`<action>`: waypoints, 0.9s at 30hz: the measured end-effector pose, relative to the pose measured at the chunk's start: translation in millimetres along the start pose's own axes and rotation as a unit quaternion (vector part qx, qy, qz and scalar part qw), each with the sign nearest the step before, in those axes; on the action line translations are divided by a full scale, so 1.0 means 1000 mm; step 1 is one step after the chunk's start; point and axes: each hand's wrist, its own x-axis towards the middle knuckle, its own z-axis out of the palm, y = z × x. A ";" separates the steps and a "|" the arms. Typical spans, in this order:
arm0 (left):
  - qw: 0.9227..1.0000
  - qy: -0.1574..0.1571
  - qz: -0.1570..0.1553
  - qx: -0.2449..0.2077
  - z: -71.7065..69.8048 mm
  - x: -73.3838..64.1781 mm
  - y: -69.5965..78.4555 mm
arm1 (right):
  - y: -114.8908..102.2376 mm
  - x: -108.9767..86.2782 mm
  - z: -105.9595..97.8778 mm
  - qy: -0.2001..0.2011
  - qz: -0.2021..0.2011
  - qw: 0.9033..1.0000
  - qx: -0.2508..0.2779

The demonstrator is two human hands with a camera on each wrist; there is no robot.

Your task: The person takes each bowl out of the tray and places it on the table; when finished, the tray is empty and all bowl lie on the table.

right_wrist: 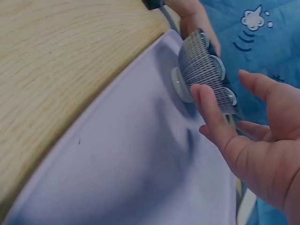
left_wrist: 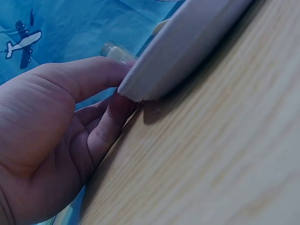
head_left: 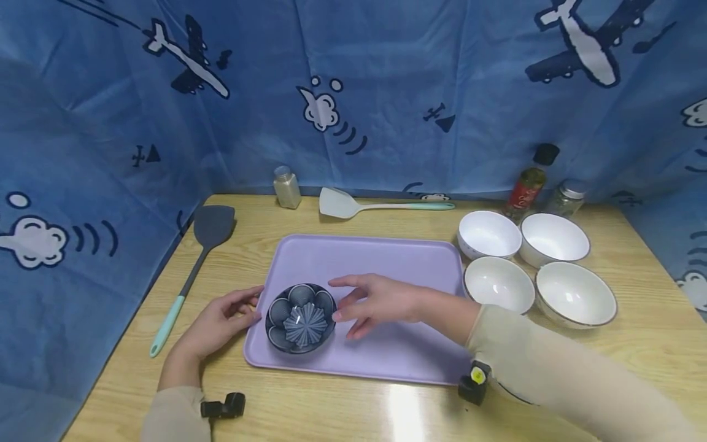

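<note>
A lilac tray [head_left: 397,261] lies on the wooden table, with a dark blue bowl [head_left: 302,320] at its left end. The bowl has a petal pattern inside and, in the right wrist view, a ribbed outside and a pale foot. My left hand [head_left: 221,320] pinches the tray's left edge; in the left wrist view its thumb [left_wrist: 101,72] is at the rim and its other fingers reach beneath. Over the tray, my right hand [head_left: 378,301] has spread fingers and holds nothing. Its fingertips are right at the bowl's right rim.
Several white bowls [head_left: 499,285] stand close together beside the tray's right end. Behind them are a red-labelled bottle [head_left: 523,191] and a glass jar [head_left: 564,199]. A white spatula [head_left: 341,204] and shaker [head_left: 287,188] sit at the back; a grey turner [head_left: 212,227] lies left.
</note>
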 end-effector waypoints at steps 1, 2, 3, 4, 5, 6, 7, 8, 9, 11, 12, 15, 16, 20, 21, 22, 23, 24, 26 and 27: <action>1.000 0.002 0.000 0.000 0.000 0.000 0.000 | 0.001 0.004 0.002 0.005 -0.001 1.000 0.005; 1.000 0.002 0.002 0.000 0.000 0.000 0.000 | 0.003 0.008 0.004 0.009 -0.001 1.000 0.009; 1.000 0.003 0.003 -0.002 0.000 0.000 0.000 | 0.004 0.011 0.005 0.012 -0.002 1.000 0.013; 1.000 0.001 0.006 -0.003 0.001 0.000 0.000 | 0.005 0.014 0.007 0.015 -0.002 1.000 0.018; 1.000 0.001 0.006 -0.005 0.002 0.000 0.000 | 0.007 0.017 0.008 0.015 -0.004 1.000 0.025; 1.000 -0.001 0.009 -0.006 0.002 0.000 0.000 | 0.009 0.019 0.009 0.014 -0.006 0.999 0.031; 1.000 -0.001 0.008 -0.008 0.003 0.001 0.000 | 0.010 0.021 0.010 0.014 -0.009 0.999 0.039; 1.000 -0.003 0.006 -0.011 0.003 0.001 0.000 | 0.011 0.022 0.012 0.014 -0.012 0.999 0.046; 1.000 -0.003 0.004 -0.012 0.003 0.001 0.000 | 0.013 0.024 0.013 0.012 -0.018 0.998 0.052; 1.000 -0.001 0.000 -0.010 0.004 0.000 0.000 | 0.014 0.025 0.017 0.007 -0.029 0.998 0.064; 1.000 -0.001 -0.002 -0.008 0.004 0.000 0.000 | 0.015 0.026 0.018 0.006 -0.033 0.997 0.069; 1.000 0.001 -0.007 -0.005 0.004 0.000 0.001 | 0.017 0.026 0.023 0.004 -0.039 0.996 0.083; 1.000 0.000 -0.007 -0.004 0.004 0.000 0.001 | 0.017 0.026 0.024 0.005 -0.038 0.995 0.088; 1.000 -0.001 -0.011 0.001 0.003 0.000 0.001 | 0.017 0.023 0.026 0.018 -0.040 0.994 0.095; 1.000 0.000 -0.011 0.002 0.003 0.000 0.001 | 0.017 0.022 0.026 0.021 -0.041 0.995 0.094; 1.000 0.000 -0.011 0.003 0.002 0.000 0.001 | 0.017 0.021 0.026 0.024 -0.042 0.995 0.092; 1.000 0.000 -0.011 0.005 0.002 0.000 0.000 | 0.017 0.020 0.026 0.025 -0.042 0.995 0.090; 1.000 0.000 -0.011 0.006 0.002 0.000 0.000 | 0.016 0.018 0.025 0.026 -0.042 0.995 0.088; 1.000 0.000 -0.011 0.005 0.000 0.000 0.000 | 0.016 0.014 0.023 0.024 -0.042 0.995 0.085; 1.000 0.001 -0.011 0.005 0.000 0.000 0.000 | 0.015 0.011 0.022 0.023 -0.041 0.995 0.084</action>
